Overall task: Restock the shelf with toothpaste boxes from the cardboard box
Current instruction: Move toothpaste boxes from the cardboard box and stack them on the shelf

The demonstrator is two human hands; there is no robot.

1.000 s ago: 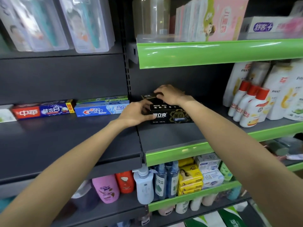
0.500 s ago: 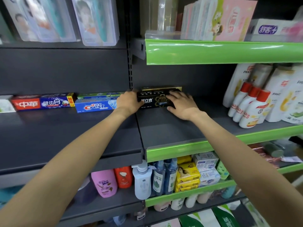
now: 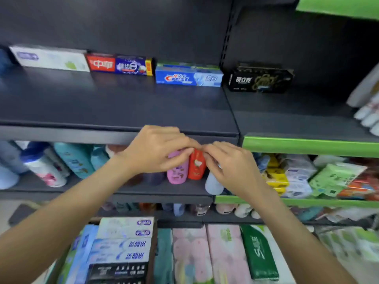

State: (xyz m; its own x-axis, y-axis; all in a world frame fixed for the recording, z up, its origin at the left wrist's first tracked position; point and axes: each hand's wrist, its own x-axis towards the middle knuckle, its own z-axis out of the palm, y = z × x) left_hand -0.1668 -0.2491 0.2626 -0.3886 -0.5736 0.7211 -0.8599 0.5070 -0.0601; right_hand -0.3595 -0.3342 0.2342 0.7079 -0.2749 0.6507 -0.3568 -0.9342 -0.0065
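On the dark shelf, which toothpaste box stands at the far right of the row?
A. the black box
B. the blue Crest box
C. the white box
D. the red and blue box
A: the black box stands last on the right, just right of the blue Crest box, and neither hand touches it.
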